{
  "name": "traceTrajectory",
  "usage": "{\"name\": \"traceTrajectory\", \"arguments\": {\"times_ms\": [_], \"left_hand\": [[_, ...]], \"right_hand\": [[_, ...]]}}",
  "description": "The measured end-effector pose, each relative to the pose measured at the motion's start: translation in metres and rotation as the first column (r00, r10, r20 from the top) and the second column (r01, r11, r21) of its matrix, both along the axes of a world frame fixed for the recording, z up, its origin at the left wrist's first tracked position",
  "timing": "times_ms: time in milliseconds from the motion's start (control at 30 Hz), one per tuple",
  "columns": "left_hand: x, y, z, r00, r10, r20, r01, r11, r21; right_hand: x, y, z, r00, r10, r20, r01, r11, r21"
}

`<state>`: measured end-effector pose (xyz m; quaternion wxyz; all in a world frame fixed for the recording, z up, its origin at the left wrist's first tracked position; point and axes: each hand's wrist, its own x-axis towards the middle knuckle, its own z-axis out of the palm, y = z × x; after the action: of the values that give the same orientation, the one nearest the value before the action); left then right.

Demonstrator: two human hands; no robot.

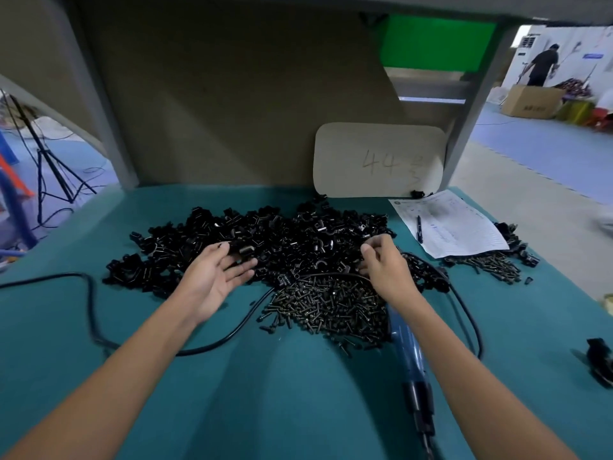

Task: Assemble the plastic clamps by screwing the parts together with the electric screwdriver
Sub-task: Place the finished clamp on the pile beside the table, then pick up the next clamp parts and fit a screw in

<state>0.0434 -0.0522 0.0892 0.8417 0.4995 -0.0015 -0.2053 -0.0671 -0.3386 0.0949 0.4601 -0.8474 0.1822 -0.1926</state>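
Note:
A wide heap of black plastic clamp parts (282, 234) lies across the teal table (282, 400). In front of it is a pile of dark screws (331, 307). My left hand (215, 277) reaches into the heap with its palm turned inward, and a single black clamp part (243, 250) sits pinched between its thumb and index finger. My right hand (381, 263) is over the heap's right side, fingers curled down among the parts; what they hold is hidden. The blue electric screwdriver (409, 353) lies on the table under my right forearm.
The screwdriver's black cable (96, 323) loops over the left of the table. At the right lie a printed sheet (457, 227) with a pen (419, 229), a smaller screw pile (491, 263) and a black object (600, 363). A card marked 44 (378, 161) leans on the back wall.

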Motion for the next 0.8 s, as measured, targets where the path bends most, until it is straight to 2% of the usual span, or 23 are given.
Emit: {"name": "traceTrajectory", "arguments": {"times_ms": [33, 100, 167, 233, 300, 400, 467, 567, 667, 733, 800], "left_hand": [[-0.003, -0.002, 0.001, 0.999, -0.037, -0.037, 0.035, 0.998, -0.057], [-0.01, -0.006, 0.0, 0.994, -0.08, -0.072, 0.073, 0.993, -0.088], [-0.019, -0.011, -0.002, 0.992, -0.085, -0.097, 0.08, 0.995, -0.06], [-0.028, -0.017, -0.004, 0.986, -0.102, -0.133, 0.1, 0.995, -0.025], [-0.036, -0.02, -0.005, 0.972, -0.157, -0.174, 0.153, 0.988, -0.033], [-0.045, -0.022, -0.007, 0.969, -0.204, -0.14, 0.209, 0.978, 0.021], [-0.048, -0.022, -0.012, 0.977, -0.207, -0.057, 0.214, 0.967, 0.137], [-0.053, -0.022, -0.018, 0.952, -0.286, 0.107, 0.225, 0.893, 0.39], [-0.056, -0.016, -0.019, 0.875, -0.401, 0.27, 0.155, 0.762, 0.629], [-0.055, -0.013, -0.023, 0.816, -0.45, 0.363, -0.032, 0.592, 0.806], [-0.056, -0.011, -0.027, 0.799, -0.457, 0.392, -0.192, 0.424, 0.885]], "right_hand": [[-0.007, 0.01, 0.0, 0.999, 0.008, 0.034, -0.015, 0.978, 0.208], [-0.023, 0.03, -0.005, 0.997, 0.026, 0.071, -0.061, 0.838, 0.543], [-0.037, 0.049, -0.014, 0.997, 0.052, 0.06, -0.079, 0.703, 0.707], [-0.048, 0.064, -0.026, 0.996, 0.079, 0.036, -0.078, 0.648, 0.758], [-0.055, 0.074, -0.034, 0.996, 0.091, 0.018, -0.072, 0.633, 0.77], [-0.062, 0.083, -0.039, 0.995, 0.098, 0.014, -0.069, 0.593, 0.802], [-0.066, 0.085, -0.04, 0.994, 0.104, 0.025, -0.079, 0.555, 0.828], [-0.069, 0.088, -0.039, 0.993, 0.113, 0.044, -0.098, 0.535, 0.839], [-0.071, 0.089, -0.037, 0.993, 0.113, 0.044, -0.102, 0.575, 0.812], [-0.071, 0.088, -0.037, 0.993, 0.108, 0.05, -0.104, 0.588, 0.802], [-0.071, 0.089, -0.037, 0.993, 0.102, 0.066, -0.112, 0.567, 0.816]]}}
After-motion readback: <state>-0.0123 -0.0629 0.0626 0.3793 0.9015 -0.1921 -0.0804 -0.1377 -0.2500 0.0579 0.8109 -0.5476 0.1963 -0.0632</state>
